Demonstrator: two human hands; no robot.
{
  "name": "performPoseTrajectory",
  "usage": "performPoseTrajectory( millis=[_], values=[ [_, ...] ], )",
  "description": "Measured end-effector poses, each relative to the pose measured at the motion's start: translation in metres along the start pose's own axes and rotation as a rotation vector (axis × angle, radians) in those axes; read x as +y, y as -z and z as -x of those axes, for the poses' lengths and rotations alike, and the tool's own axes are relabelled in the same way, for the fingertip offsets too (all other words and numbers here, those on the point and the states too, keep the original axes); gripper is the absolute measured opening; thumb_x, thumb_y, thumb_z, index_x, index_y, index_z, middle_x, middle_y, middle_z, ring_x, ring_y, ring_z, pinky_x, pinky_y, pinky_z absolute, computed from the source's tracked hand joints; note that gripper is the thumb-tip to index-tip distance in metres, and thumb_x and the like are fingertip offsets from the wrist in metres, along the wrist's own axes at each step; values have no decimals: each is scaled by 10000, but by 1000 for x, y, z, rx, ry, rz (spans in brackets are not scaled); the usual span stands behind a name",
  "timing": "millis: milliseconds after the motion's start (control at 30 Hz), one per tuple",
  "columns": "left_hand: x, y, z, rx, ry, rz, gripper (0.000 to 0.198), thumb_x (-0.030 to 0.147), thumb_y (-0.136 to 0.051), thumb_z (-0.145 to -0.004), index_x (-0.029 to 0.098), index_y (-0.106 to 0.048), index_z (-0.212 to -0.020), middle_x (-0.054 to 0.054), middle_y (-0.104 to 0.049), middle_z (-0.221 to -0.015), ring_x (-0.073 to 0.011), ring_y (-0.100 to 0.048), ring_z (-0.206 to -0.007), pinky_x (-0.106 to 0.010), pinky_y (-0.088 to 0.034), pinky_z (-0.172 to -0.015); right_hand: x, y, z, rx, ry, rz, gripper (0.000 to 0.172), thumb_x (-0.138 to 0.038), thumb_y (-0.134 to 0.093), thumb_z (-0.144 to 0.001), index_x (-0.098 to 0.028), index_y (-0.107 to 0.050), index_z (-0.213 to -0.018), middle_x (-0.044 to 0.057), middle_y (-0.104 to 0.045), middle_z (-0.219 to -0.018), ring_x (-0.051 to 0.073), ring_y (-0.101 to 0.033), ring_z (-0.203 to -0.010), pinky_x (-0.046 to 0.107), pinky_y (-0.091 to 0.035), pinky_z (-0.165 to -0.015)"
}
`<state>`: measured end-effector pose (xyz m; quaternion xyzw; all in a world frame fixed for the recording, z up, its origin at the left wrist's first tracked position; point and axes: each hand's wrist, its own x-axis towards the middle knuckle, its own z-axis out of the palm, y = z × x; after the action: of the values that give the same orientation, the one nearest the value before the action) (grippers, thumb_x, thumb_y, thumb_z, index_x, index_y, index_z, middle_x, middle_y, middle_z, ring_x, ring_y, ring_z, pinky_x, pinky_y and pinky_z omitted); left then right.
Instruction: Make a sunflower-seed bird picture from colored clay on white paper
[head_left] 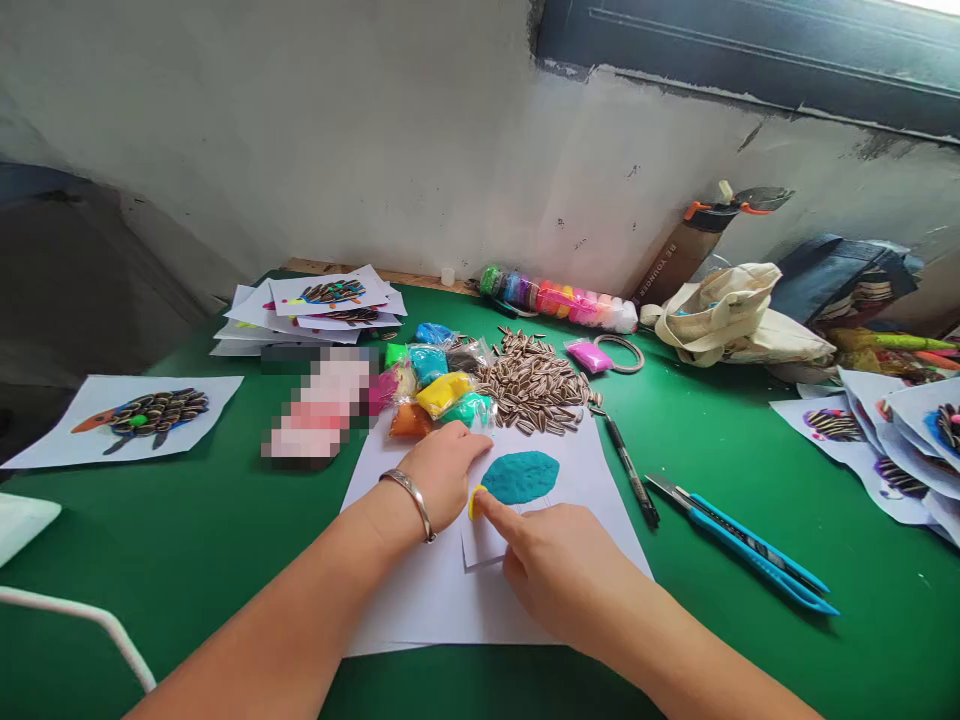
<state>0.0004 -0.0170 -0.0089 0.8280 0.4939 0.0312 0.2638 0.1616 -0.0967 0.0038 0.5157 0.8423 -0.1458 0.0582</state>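
A flat teal oval of modelling clay (521, 477) is spread on a small white card (481, 548), which lies on larger white paper (420, 605). At the oval's left edge sits a small yellow piece of clay (474, 504). The outstretched index finger of my right hand (562, 560) presses on that yellow piece; its other fingers are folded and partly hidden. My left hand (442, 470), with a silver bangle at the wrist, rests on the paper just left of the oval. Its index finger is stretched out, and nothing shows in its grasp.
Behind the card are bagged coloured clays (444, 393) and a heap of sunflower seeds (529, 380). A black pen (630, 470) and a blue utility knife (750, 545), blade exposed, lie right. Seed-decorated pictures (330, 300) are stacked back left; others (892, 440) lie far right.
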Motion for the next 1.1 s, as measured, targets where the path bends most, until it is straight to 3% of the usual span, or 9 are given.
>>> performPoseTrajectory(
  millis=[267,367,500,600,667,733,867,1100],
  values=[
    [0,0,-2,4,-15,-15,394,87,-440,-845,180,-614,-1186,-116,-574,-1089,-237,-583,-1005,-349,-467,-926,0,2,2,2,9,-22,589,-130,-430,-791,-241,-479,-1367,36,-708,-677,196,-630,-576,272,-208,-480],
    [0,-1,-2,12,-23,-24,402,73,-424,-847,177,-615,-1185,-114,-577,-1059,-234,-584,-1001,-345,-466,-926,7,7,4,45,-38,-116,554,-137,-432,-799,-271,-528,-1328,20,-707,-696,177,-616,-582,253,-260,-485],
    [-1,-2,-2,19,-34,-39,412,80,-427,-852,191,-603,-1208,-107,-569,-1051,-227,-589,-970,-347,-474,-911,31,16,3,246,-160,-247,481,-159,-425,-832,-275,-582,-1272,1,-701,-732,150,-590,-594,238,-354,-524],
    [-2,-2,-2,12,-52,-54,406,85,-432,-855,193,-602,-1207,-102,-566,-1049,-223,-585,-963,-342,-477,-903,54,15,-3,431,-255,-283,393,-215,-437,-870,-226,-627,-1214,34,-708,-856,172,-619,-725,255,-435,-615],
    [-3,-2,-2,8,-68,-66,408,77,-432,-852,192,-602,-1206,-99,-563,-1045,-221,-581,-959,-339,-476,-900,67,10,-10,482,-265,-240,366,-186,-439,-866,-203,-657,-1160,63,-700,-972,206,-618,-874,293,-468,-728],
    [-3,-2,-3,9,-87,-80,413,68,-428,-850,188,-599,-1206,-99,-559,-1041,-220,-577,-950,-338,-476,-894,77,4,-16,481,-235,-202,379,-132,-443,-846,-190,-664,-1149,82,-676,-1097,230,-588,-1003,330,-465,-841],
    [-4,-4,-3,11,-126,-96,402,67,-420,-855,191,-602,-1191,-92,-555,-1029,-212,-572,-935,-337,-475,-892,84,-5,-23,487,-184,-195,411,-72,-420,-834,-186,-664,-1143,86,-637,-1199,228,-561,-1083,330,-457,-898],
    [-5,-4,-5,31,-141,-109,400,63,-409,-855,205,-610,-1171,-80,-574,-1020,-205,-583,-936,-329,-484,-887,79,-1,-23,400,-214,-242,366,-109,-433,-871,-189,-661,-1146,75,-690,-1014,211,-601,-957,300,-461,-825]
  ],
)
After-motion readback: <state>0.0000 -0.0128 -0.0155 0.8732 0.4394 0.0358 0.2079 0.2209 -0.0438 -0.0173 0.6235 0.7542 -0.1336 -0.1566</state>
